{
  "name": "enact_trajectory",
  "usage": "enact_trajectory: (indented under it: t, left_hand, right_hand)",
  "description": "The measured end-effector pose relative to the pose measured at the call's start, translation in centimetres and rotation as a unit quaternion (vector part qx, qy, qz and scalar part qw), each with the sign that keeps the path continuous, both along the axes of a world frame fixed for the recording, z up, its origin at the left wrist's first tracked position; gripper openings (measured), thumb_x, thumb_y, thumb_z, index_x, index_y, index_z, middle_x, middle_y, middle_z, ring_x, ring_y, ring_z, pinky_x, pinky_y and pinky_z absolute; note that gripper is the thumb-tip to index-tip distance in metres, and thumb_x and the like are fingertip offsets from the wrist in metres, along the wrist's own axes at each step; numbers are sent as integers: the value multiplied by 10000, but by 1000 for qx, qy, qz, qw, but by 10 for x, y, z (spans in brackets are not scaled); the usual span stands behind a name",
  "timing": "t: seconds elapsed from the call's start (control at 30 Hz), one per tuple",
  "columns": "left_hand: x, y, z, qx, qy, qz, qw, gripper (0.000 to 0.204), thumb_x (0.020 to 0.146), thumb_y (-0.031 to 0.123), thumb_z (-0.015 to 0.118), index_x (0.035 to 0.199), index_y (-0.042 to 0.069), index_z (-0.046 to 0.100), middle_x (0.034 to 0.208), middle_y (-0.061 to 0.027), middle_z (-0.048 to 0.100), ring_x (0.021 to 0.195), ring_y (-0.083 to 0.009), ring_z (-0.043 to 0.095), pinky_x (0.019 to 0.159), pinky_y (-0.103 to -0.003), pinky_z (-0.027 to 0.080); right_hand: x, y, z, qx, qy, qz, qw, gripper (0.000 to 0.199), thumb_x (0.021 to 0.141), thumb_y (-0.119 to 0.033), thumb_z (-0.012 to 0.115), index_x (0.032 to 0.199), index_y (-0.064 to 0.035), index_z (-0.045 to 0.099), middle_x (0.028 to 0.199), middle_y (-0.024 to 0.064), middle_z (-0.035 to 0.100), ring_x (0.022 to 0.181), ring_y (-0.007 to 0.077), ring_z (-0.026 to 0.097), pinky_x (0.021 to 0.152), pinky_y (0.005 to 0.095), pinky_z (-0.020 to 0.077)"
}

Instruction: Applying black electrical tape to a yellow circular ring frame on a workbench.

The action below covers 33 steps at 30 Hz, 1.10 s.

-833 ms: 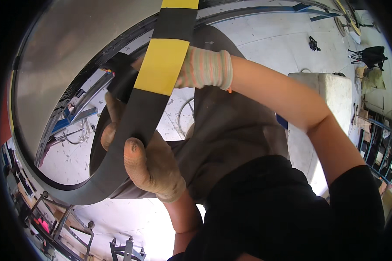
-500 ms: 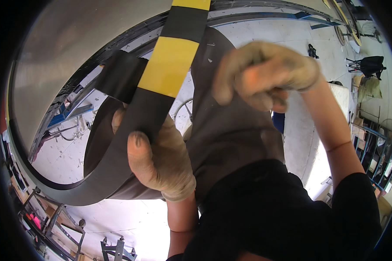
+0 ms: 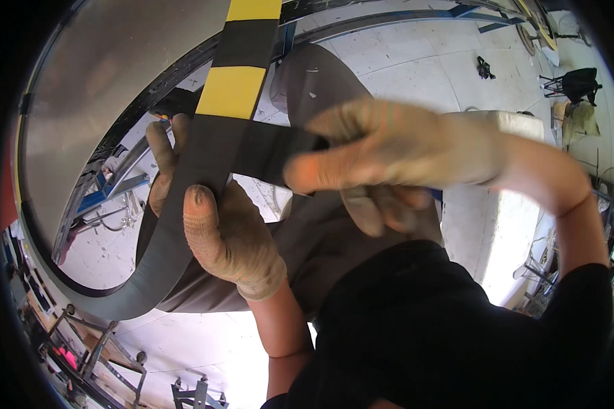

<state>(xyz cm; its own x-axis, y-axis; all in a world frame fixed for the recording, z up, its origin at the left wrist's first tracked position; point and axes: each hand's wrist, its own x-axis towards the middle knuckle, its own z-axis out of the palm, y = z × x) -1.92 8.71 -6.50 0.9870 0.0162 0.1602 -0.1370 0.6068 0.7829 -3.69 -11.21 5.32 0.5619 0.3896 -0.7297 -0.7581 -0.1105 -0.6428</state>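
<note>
I am observing the left hand gripping the band beside the panel, thumb in front, fingers behind; the right hand, blurred, is pinching the tape rightward of the band.

From my end I see a pale, flecked floor, glaring white near the lower edge; a black stool beside what may be a wall; lower left, a wheeled metal frame.
</note>
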Motion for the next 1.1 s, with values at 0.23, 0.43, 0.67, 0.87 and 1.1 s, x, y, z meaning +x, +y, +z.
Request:
enact_trajectory:
  t: [0.23, 0.43, 0.67, 0.87, 1.1]
  left_hand:
    - [-4, 2, 8, 39, 55, -3, 998, 466, 919, 268, 661, 1277, -5, 542, 1394, -225, 555, 1372, -294, 474, 1208, -482, 272]
    - [-3, -5, 5, -39, 56, 9, 998, 414, 931, 299, 679, 1185, -24, 626, 1214, -158, 636, 1228, -290, 561, 1174, -511, 359]
    - [-8, -22, 9, 10, 57, 46, 997, 487, 904, 253, 729, 1260, 10, 503, 1128, -48, 509, 1050, -149, 476, 945, -305, 389]
    - [-15, -20, 21, 77, 91, 53, 991, 402, 933, 222, 693, 1259, 41, 545, 1269, -123, 555, 1195, -219, 510, 1063, -373, 383]
    - [-70, 1, 33, 6, 150, -28, 988, 441, 852, 230, 782, 1173, 51, 539, 1174, -87, 554, 1087, -180, 502, 1007, -340, 386]
  right_hand:
    - [87, 24, -138, -36, -399, 51, 915, 437, 927, -156, 688, 1335, -15, 621, 1027, 133, 740, 923, 195, 723, 829, 328, 578]
    - [79, 3, -165, 343, -225, -175, 895, 291, 1007, -213, 613, 1216, -12, 640, 1059, 120, 694, 958, 177, 680, 852, 316, 550]
    - [72, -33, -88, 190, -211, -134, 949, 437, 1034, -503, 557, 812, -127, 557, 582, -72, 333, 470, 54, 253, 458, 249, 205]
    - [64, -16, -74, 156, -262, -210, 929, 343, 1020, -400, 618, 920, -73, 647, 640, -25, 443, 461, 61, 311, 440, 261, 238]
    - [-7, -5, -66, 133, -216, -188, 949, 396, 1047, -218, 531, 1362, 14, 594, 961, 72, 580, 521, 95, 367, 472, 258, 293]
